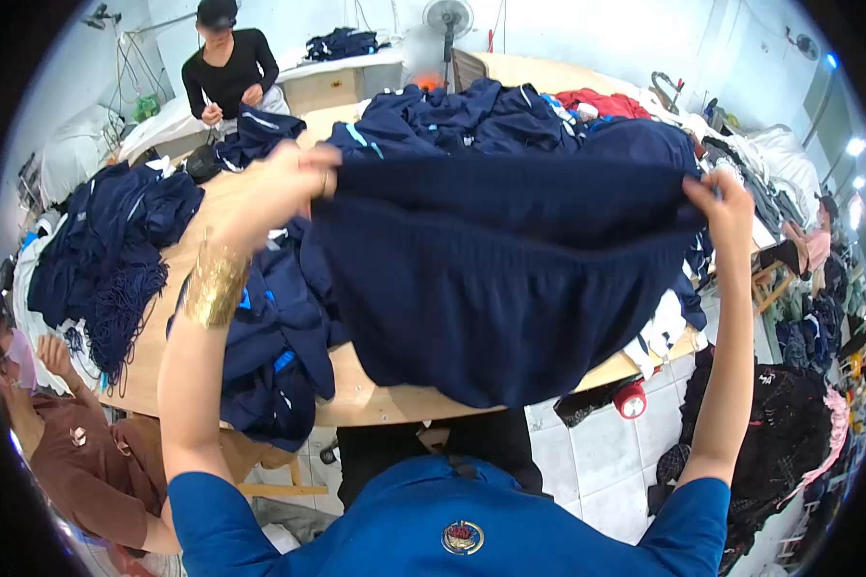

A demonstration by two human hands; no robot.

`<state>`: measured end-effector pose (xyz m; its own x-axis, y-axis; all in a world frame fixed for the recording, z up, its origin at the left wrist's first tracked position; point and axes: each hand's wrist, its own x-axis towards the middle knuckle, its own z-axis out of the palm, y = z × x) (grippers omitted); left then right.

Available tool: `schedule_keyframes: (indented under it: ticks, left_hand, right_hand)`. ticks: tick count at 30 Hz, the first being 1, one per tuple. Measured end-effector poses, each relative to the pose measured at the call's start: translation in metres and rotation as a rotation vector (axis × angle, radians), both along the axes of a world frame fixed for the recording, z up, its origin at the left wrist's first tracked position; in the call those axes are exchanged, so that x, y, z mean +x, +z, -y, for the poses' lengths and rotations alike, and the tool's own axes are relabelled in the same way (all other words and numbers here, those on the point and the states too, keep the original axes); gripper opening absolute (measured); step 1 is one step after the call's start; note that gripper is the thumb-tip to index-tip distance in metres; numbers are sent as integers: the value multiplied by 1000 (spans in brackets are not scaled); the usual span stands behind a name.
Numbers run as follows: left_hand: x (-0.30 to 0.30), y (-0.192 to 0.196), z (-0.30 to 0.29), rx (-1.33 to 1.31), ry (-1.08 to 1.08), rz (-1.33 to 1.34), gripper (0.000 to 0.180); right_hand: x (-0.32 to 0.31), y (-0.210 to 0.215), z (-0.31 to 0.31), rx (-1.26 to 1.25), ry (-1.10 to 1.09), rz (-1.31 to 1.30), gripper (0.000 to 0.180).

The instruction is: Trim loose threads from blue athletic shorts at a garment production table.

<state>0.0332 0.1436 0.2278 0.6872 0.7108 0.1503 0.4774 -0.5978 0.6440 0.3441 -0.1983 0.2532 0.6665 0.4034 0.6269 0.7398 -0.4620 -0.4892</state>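
Stretched wide between my hands is a navy elastic-waist garment (520,317), its waistband gaping and its body hanging over the front table edge. Whether it is shorts or trousers I cannot tell. My left hand (293,183), blurred, grips one end of the waistband, with a gold band around that wrist. At the other end, my right hand (720,204) pinches the waistband between thumb and fingers. Below my left forearm lies a pile of navy garments (279,337) with bright blue bits. Behind the stretched waistband rises a larger navy heap (471,115), partly hidden.
The wooden table (366,389) also bears navy clothes with loose cords (106,260) at left and red cloth (601,102) at the back. Co-workers sit at left (96,462), stand far left (229,72) and sit far right (816,245). Black clothes (760,442) lie at right.
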Motion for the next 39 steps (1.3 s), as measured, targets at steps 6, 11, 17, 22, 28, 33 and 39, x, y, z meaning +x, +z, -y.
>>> schedule_keyframes:
  ticks: [6, 11, 17, 22, 28, 33, 39]
  left_hand:
    - [-8, 63, 15, 467, -230, 492, 28]
    - [-39, -65, 56, 226, -207, 263, 34]
    - [-63, -263, 74, 243, -194, -234, 53]
    - [-76, -283, 83, 95, -168, -193, 59]
    - [-67, -267, 107, 24, -105, -162, 68]
    - [-54, -264, 131, 105, -171, -258, 64]
    - [-41, -262, 140, 145, -220, -247, 51]
  right_hand:
    - [-57, 51, 24, 136, -40, 475, 13]
    - [-109, -79, 40, -231, 174, -58, 18]
    - [-164, -280, 37, -440, 286, -482, 24]
    - [-156, -278, 56, -539, 361, -528, 35]
    - [-136, -275, 63, -533, 309, -601, 26]
    - [-125, -280, 61, -481, 202, -608, 24]
    - [-124, -289, 60, -394, 191, -654, 21]
